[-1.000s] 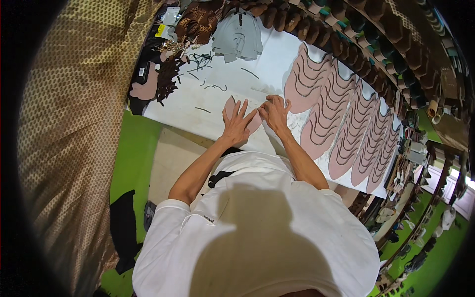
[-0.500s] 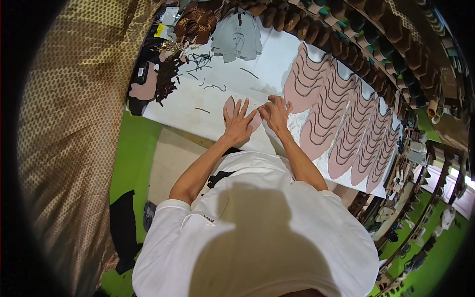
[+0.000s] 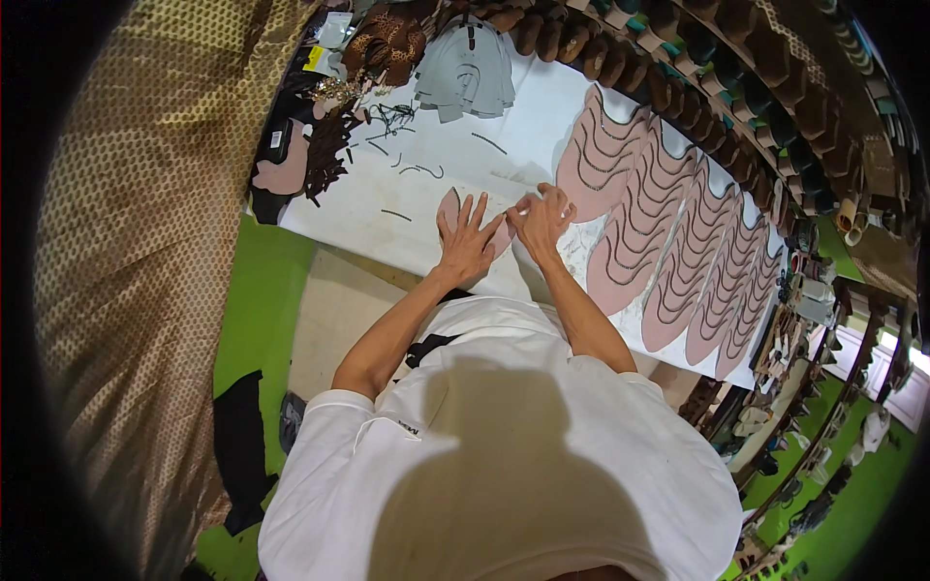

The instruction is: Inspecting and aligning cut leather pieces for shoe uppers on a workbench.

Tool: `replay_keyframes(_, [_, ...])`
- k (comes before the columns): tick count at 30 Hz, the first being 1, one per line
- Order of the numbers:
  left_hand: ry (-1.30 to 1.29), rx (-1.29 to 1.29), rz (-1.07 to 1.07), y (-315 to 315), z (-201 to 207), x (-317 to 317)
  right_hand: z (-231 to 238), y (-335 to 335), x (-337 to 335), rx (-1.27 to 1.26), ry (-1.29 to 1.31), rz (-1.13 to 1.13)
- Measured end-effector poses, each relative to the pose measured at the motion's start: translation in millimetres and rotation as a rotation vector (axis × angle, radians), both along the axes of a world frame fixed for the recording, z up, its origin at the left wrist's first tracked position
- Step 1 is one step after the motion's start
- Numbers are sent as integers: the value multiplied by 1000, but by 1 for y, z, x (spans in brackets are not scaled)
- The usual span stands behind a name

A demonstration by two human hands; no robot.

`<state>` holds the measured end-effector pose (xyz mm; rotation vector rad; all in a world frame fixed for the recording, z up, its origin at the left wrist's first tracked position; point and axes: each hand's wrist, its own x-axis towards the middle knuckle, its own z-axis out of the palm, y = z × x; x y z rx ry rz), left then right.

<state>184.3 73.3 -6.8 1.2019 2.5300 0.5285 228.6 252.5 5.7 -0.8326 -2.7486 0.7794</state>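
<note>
A pink curved shoe-upper piece (image 3: 502,240) lies on the white table, partly covered by my hands. My left hand (image 3: 469,248) rests flat on it with fingers spread, pressing it down. At the piece's right end, my right hand (image 3: 544,225) is bent with thumb and forefinger drawn together at the edge. Whatever is between those fingertips is too small to make out. To the right, overlapping rows of similar pink pieces (image 3: 612,276) carry dark beaded trim along their curved edges. Short dark trim strips (image 3: 396,215) are scattered left of my hands.
Grey cut pieces (image 3: 465,77) are stacked at the back. Dark brown strips (image 3: 327,155), leopard-print pieces (image 3: 387,44) and a pink scrap (image 3: 283,172) crowd the table's left end. Racks of shoes (image 3: 717,87) curve around the back and right. A patterned gold curtain (image 3: 165,242) hangs at left.
My right hand's fingers have shifted slightly and lifted at the piece's right end. My left hand stays spread in the same place.
</note>
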Motion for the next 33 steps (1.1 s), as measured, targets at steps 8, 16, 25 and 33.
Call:
replay_keyframes(8, [-57,-2,33,2,3,1,13,11,-5,-143,-195,-179])
replay_keyframes(16, [-62,41,58,-4,-6,3,1,11,36,160,77,388])
replay_keyframes(25, [-175,33,142,-13,17,3,6,3,38,81,104,270])
replay_keyframes(33, [-54,29,251,-72,3,11,7,-15,53,141,4,512])
